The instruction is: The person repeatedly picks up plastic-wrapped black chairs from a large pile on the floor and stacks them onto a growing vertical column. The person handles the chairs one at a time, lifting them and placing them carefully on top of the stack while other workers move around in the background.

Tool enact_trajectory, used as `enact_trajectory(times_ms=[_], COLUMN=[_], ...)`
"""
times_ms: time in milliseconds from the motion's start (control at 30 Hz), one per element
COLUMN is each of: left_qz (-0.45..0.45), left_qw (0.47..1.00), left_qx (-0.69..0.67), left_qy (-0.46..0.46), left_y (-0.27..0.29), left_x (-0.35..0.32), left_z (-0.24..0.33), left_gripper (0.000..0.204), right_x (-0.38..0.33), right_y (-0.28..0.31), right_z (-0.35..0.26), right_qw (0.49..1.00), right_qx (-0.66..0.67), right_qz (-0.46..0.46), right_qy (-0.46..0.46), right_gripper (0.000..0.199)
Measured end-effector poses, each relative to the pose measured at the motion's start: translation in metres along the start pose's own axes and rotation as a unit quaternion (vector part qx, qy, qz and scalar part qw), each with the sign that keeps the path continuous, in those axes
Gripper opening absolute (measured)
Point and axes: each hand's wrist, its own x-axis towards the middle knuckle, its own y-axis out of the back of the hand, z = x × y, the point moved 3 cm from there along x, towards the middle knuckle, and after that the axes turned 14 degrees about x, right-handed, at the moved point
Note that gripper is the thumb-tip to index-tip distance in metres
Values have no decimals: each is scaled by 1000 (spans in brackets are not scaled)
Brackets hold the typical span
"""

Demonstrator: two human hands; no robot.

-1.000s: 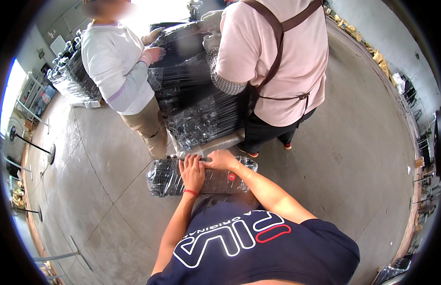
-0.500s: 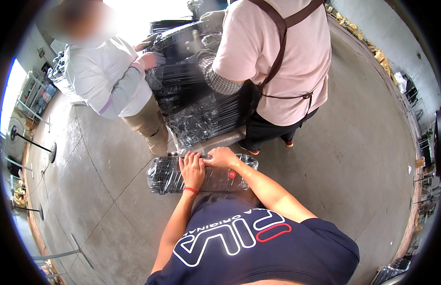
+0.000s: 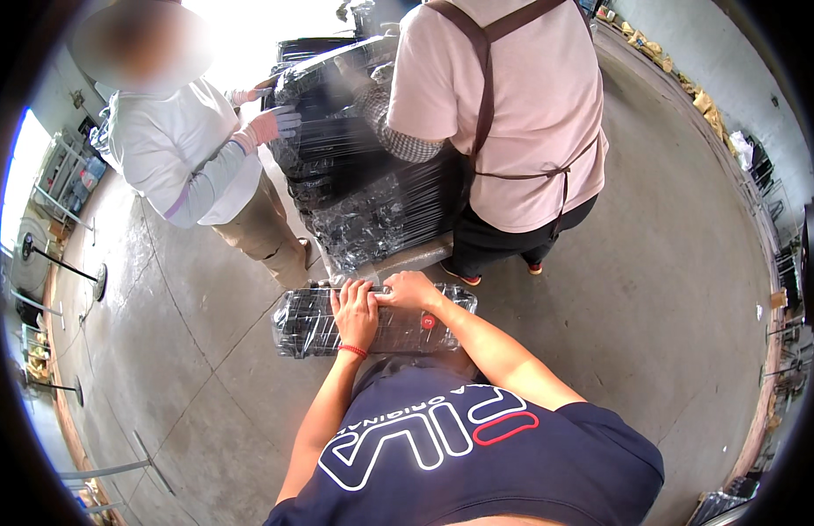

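Little has changed at our own hands over the last second: our left hand [image 3: 355, 311] lies across the top of the wrapped pack [image 3: 299, 326], fingers over its far edge, and our right hand [image 3: 409, 291] is curled just beside it, at the right end of a dark bar [image 3: 382, 290]. We cannot tell whether either one grips that bar or only rests there. The pack is directly in front of us, near the pallet [image 3: 413, 259], with its red sticker [image 3: 428, 322] to the right.

The change is farther off. The left co-worker [image 3: 183, 149] has shifted left, gloved hands at the tall wrapped stack [image 3: 359, 197]; the right co-worker [image 3: 503, 123] has leaned left, a checked sleeve [image 3: 396, 131] reaching toward it. For our work, we judge this means a pause, with the pack kept steady.
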Motion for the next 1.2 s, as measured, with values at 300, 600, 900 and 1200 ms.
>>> enact_trajectory(times_ms=[300,600,900,1200], left_qz=[1,0,-2,-4], left_qw=[1000,1000,1000,1000], left_qx=[4,12,8,4], left_qy=[-1,-2,0,0], left_y=[3,1,2,4], left_x=[1,-1,2,3], left_z=[1,-1,0,2], left_gripper=[22,23,23,23], right_x=[-1,-2,-1,0], right_y=[2,1,4,6], right_z=[-3,-3,-3,-4], right_qw=[1000,1000,999,999], right_qx=[6,22,30,17], right_qz=[13,0,11,-15], right_qy=[11,-7,-8,-39], right_gripper=[59,61,65,70])
